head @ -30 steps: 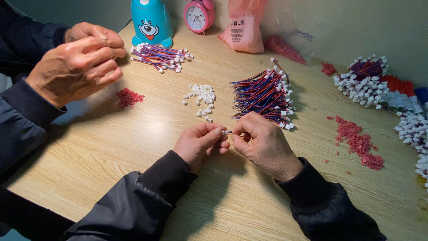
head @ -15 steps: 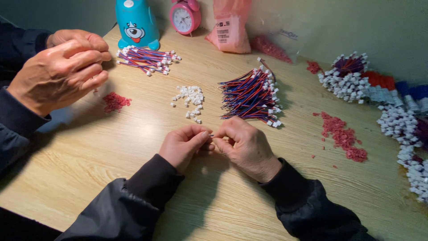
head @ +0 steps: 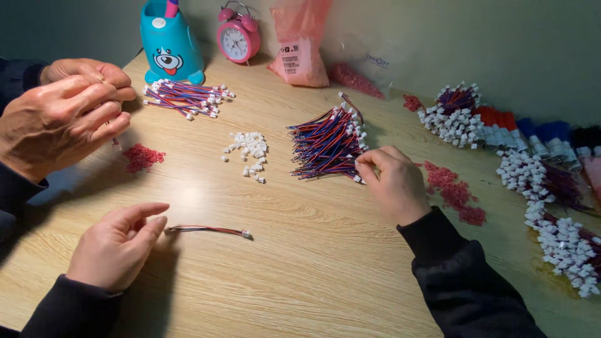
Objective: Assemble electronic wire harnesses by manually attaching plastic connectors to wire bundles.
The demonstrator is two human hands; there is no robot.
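Red-and-blue wire lead [head: 210, 230] with a small white connector at its right end is lying flat on the wooden table [head: 300, 281], one end just at the fingertips of the left hand [head: 119, 244]. That hand is resting palm down with fingers loosely spread, letting the lead lie rather than gripping it. The right hand [head: 394, 184] is reaching to the near edge of a large bundle of red-and-blue leads [head: 328, 144], fingertips pinching narrowly at one white-tipped lead — whether it is already lifted free I cannot tell. Between the two hands, farther back, a small heap of loose white connector housings [head: 249, 150] is waiting. It looks as if one finished lead is being set aside while a fresh one is being picked; the next move would call for separating a single lead cleanly from the tangle. Further out — another person's clasped hands [head: 62, 119] at far left, a blue bear-shaped holder [head: 170, 47] and a pink alarm clock [head: 238, 39] at the back.
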